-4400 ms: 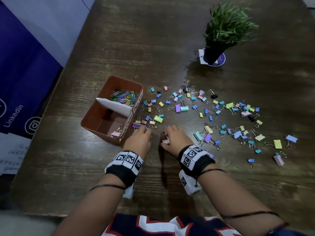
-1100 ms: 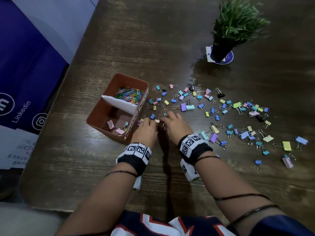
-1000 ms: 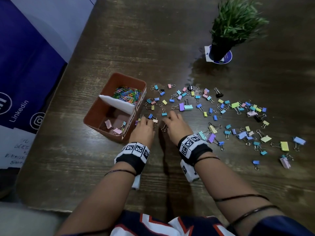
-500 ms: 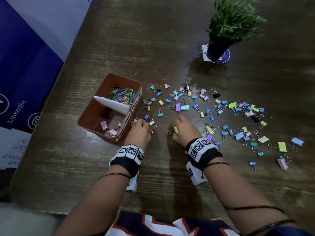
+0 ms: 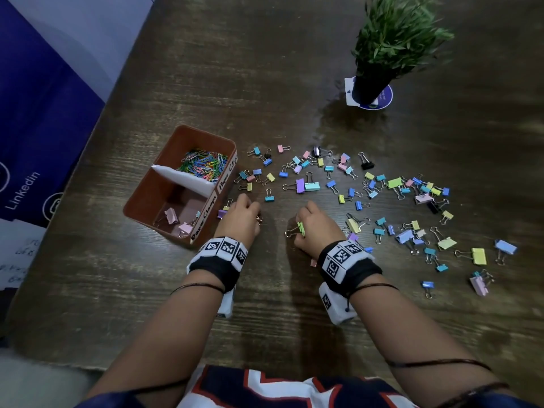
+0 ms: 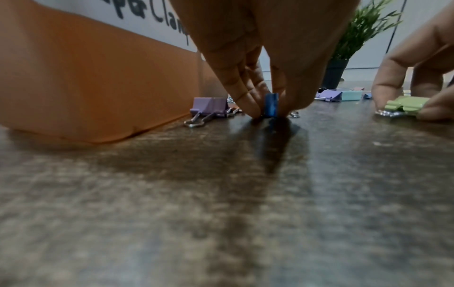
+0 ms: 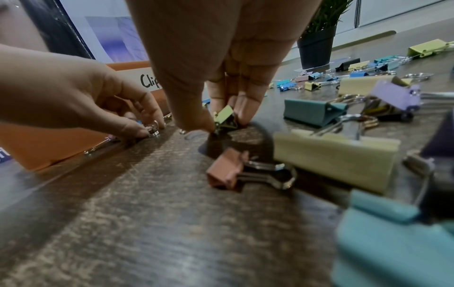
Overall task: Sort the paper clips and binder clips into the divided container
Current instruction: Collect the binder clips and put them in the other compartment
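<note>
A dark wood-grain surface (image 5: pixel 265 83) fills the head view, its left edge running diagonally past a blue banner (image 5: pixel 35 113) printed with "LinkedIn" and a pale wall. Near that left edge stands a brown divided container (image 5: pixel 141 201) with handwritten white labels on its right wall. Its far compartment holds a heap of multicoloured paper clips (image 5: pixel 204 164); its near compartment holds a few pink binder clips (image 5: pixel 171 215). A white divider (image 5: pixel 182 179) separates the two.

Just right of the container, the left hand (image 5: pixel 240 219) is lowered to the surface, fingertips pinching a small blue binder clip (image 6: pixel 271 104) that stands upright. A purple binder clip (image 6: pixel 210 106) lies beside it, against the container wall. The right hand (image 5: pixel 315 223), a little further right, pinches a light green binder clip (image 5: pixel 300 227) between thumb and fingers, low over the surface. A pink binder clip (image 7: pixel 226 170) lies below that wrist.

Dozens of pastel binder clips (image 5: pixel 382 189) are scattered across the middle and right of the surface. Towards the far right corner stands a potted green plant (image 5: pixel 394 39) on a round blue coaster (image 5: pixel 382 98).
</note>
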Available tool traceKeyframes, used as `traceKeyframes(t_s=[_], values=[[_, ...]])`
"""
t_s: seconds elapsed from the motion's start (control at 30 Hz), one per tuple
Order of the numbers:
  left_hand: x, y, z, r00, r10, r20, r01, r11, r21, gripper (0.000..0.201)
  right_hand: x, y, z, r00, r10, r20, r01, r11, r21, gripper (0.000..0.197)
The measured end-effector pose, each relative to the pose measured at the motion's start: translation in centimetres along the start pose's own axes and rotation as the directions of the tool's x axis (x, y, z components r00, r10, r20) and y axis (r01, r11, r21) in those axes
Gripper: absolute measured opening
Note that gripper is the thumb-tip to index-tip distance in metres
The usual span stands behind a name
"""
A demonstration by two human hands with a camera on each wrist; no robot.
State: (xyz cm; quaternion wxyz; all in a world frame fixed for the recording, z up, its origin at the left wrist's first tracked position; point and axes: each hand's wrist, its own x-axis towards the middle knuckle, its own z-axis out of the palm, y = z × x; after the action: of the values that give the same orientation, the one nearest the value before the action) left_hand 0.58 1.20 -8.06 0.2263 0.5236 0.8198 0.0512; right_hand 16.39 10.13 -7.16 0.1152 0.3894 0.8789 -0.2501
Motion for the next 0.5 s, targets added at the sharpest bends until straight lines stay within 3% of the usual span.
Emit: traceKeyframes(t_s=[0.4, 0.5], values=[[-1.0, -0.3, -1.1, 0.992, -0.053, 0.111, 0.066, 0.990, -0.126, 0.010, 0.1, -0.6, 0.1, 0.997, 0.077, 0.024, -0.076, 0.997, -0.022, 0.048], [-2.0, 0.4, -2.1, 1.000, 0.011, 0.026, -0.006, 0.986, -0.169, 0.007, 0.0, -1.0, 0.3, 0.995, 0.094, 0.021, -0.093, 0.995, -0.039, 0.050]])
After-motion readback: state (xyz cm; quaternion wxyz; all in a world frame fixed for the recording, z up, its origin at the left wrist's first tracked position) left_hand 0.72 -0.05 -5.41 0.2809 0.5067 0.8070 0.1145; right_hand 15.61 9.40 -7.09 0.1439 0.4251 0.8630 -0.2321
